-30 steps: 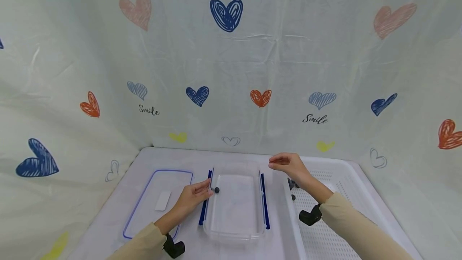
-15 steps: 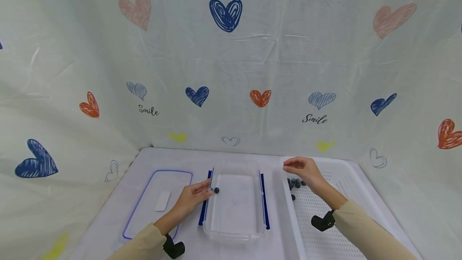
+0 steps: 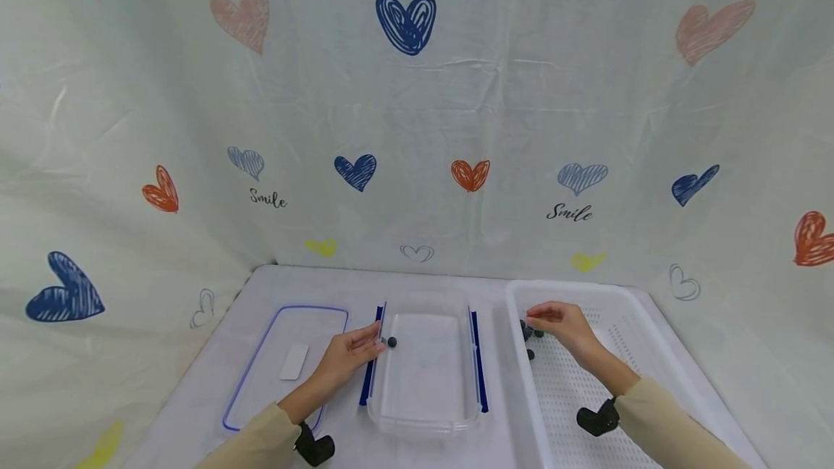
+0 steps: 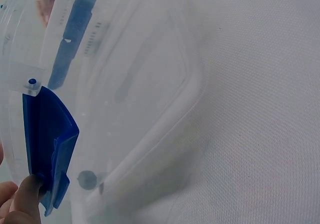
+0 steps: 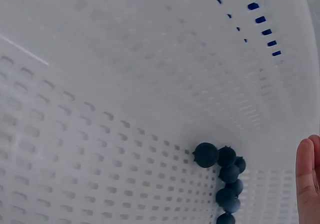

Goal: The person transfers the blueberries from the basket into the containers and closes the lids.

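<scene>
My left hand [image 3: 345, 357] holds the left side of a clear plastic food container [image 3: 423, 427], its fingers at a blue latch [image 4: 52, 134] in the left wrist view. A single blueberry [image 3: 392, 342] lies inside that container near its left wall. Above the far left part of a white perforated basket [image 3: 536, 411], my right hand [image 3: 565, 326] hovers with its fingers loosely extended and nothing visible between them. Several blueberries [image 5: 205, 155] are gathered along the basket's wall in the right wrist view, with the fingertips off to the right of them.
Left of the container lies a clear lid with a blue seal [image 3: 259, 352], and a small white rectangle [image 3: 295, 362] shows within it. A whitish curtain with printed hearts [image 3: 417, 114] hangs behind the table [image 3: 313, 282].
My right hand has moved right and toward me, from beside the container's far corner to over the blueberries in the basket. The left hand has stayed in place.
</scene>
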